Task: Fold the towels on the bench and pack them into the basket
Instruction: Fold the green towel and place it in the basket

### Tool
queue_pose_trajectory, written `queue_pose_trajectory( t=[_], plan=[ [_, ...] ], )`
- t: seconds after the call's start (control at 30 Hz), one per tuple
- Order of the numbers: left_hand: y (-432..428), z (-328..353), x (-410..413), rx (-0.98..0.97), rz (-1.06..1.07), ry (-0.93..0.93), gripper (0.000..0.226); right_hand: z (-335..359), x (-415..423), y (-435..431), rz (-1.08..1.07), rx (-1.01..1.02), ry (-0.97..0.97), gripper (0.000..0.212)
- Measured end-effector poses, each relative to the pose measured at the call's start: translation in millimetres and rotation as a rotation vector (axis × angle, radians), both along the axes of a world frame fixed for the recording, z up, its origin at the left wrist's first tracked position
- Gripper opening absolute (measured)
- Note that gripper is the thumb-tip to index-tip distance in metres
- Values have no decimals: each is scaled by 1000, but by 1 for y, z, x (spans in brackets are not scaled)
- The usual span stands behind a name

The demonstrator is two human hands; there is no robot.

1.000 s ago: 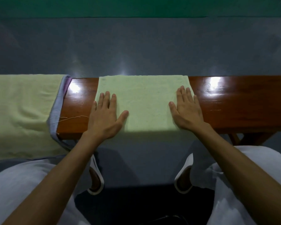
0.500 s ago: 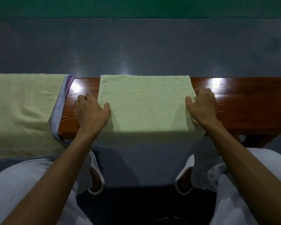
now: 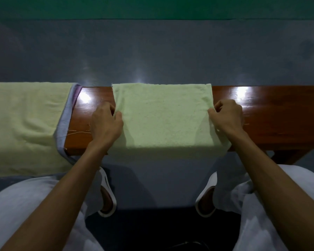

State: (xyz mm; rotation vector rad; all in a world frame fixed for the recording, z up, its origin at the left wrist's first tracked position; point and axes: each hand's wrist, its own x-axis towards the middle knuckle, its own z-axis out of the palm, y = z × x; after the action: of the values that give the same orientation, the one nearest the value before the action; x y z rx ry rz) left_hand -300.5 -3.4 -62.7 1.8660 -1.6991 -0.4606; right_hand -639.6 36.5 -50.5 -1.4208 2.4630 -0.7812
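View from the head, looking down. A grey-blue floor (image 3: 152, 51) fills the top half, w/ a green strip along its far edge. A glossy red-brown wooden tabletop (image 3: 279, 120) is seen running L to R across the middle. Its left end is covered by a large pale-yellow towel (image 3: 22, 124), spread out, w/ a lilac-grey border, draped over the near edge. At centre a smaller pale-green towel (image 3: 163, 116) is laid flat as a neat rectangle. Its near part hangs over the front of the tabletop, in shadow. No basket is in view.

The pale-green towel is held at both side edges, approx. midway along. The left hand (image 3: 105, 124) is curled at the L edge and the right hand (image 3: 228, 118) at the R edge. On each side the cloth is pinched btwn the thumb on top and the fingers (image 3: 225, 105) bent round the edge. How many layers are caught cannot be told, as the undersides are hidden.

The step in hand is judged to be a further fold. To be done well, all layers should be gripped together, both sides lifted evenly, the cloth kept taut btwn the hands, and the edges matched before it is pressed flat.

White slippers (image 3: 107, 192) are seen below, and a few loose threads (image 3: 76, 132) on the tabletop beside the left hand.
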Motion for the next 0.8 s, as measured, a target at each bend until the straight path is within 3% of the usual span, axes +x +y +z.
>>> queue_pose_trajectory(
  t=[0.23,0.4,0.53,0.63,0.8],
  plan=[
    [-5,16,10,142,42,293,21,15,-8,3,-3,-55,-264,14],
    [-11,20,23,253,16,465,43,17,-14,4,33,-1,-424,47],
    [-12,18,32,320,-158,489,47,20,-18,7,191,17,-474,62],
    [-9,19,34,330,-271,450,46,19,-21,8,243,37,-538,56],
    [-9,19,34,269,-233,385,34,19,-22,10,261,12,-503,38]
  ],
)
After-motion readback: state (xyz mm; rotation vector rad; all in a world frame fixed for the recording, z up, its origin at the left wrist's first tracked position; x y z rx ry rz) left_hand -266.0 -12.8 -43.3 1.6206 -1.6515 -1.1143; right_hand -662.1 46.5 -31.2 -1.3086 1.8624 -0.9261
